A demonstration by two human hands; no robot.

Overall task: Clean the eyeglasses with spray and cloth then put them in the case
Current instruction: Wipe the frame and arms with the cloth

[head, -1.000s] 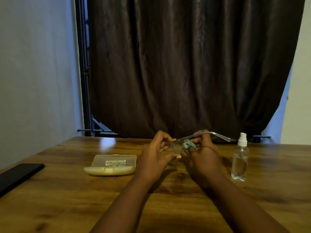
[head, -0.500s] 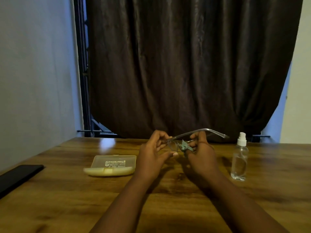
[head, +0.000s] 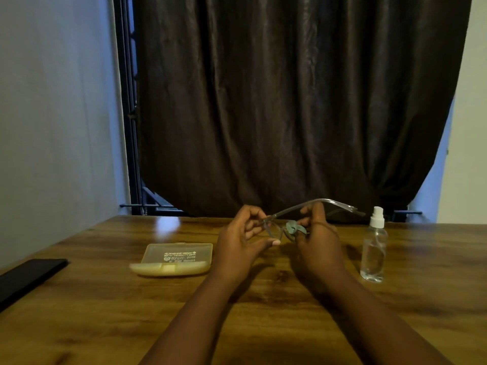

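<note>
1. Eyeglasses: clear-framed pair, held in the air above the middle of the wooden table, toward its far edge. One temple arm runs up and to the right, ending near the spray bottle's cap.
2. Left hand: fingers curled, pinching the left end of the frame; thumb extended below.
3. Right hand: fingers curled, pinching a small grey-green cloth against a lens.
4. Spray bottle: clear, white pump cap, upright on the table right of the right hand, apart from it. No label legible.
5. Case: pale yellow, translucent, closed, lying flat left of the left hand, toward the far edge. Printed lines on the lid appear upside down and are too blurred to read.
6. Dark flat object: at the table's left edge.
7. Brown curtain: hangs behind the far edge.
</note>
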